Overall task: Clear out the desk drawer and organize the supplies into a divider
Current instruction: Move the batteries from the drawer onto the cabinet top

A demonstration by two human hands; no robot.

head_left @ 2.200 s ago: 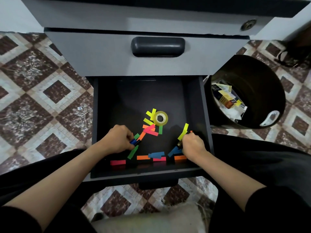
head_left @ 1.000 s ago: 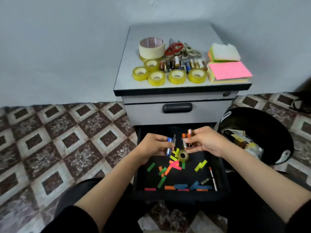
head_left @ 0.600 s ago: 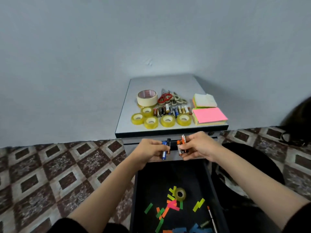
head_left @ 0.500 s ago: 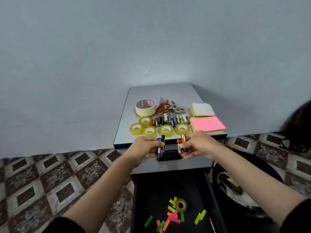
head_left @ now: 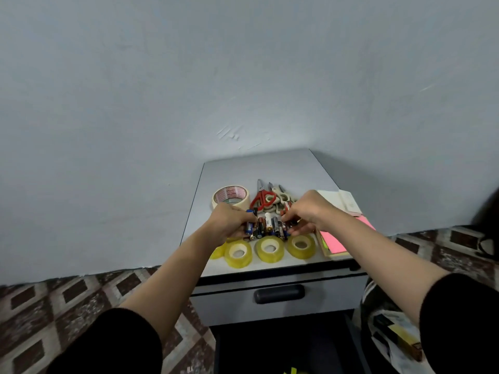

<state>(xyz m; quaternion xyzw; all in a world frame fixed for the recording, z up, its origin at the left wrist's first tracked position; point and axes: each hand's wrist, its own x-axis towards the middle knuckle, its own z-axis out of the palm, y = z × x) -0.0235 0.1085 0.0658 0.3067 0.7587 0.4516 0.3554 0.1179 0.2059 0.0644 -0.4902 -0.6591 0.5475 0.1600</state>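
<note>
Up on the worktop (head_left: 270, 168), a row of batteries (head_left: 267, 225) lies between both hands, long axes pointing away; left hand (head_left: 232, 221) pinches blue ones at its left end, right hand (head_left: 307, 211) red ones opposite.

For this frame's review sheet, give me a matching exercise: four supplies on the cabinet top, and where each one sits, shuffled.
Things:
1 masking tape roll
2 pink sticky notes
3 batteries
4 clear tape rolls

Places:
A between the left hand and the right hand
B front row
C back left
D right edge

Pairs: 1-C, 2-D, 3-A, 4-B
</note>
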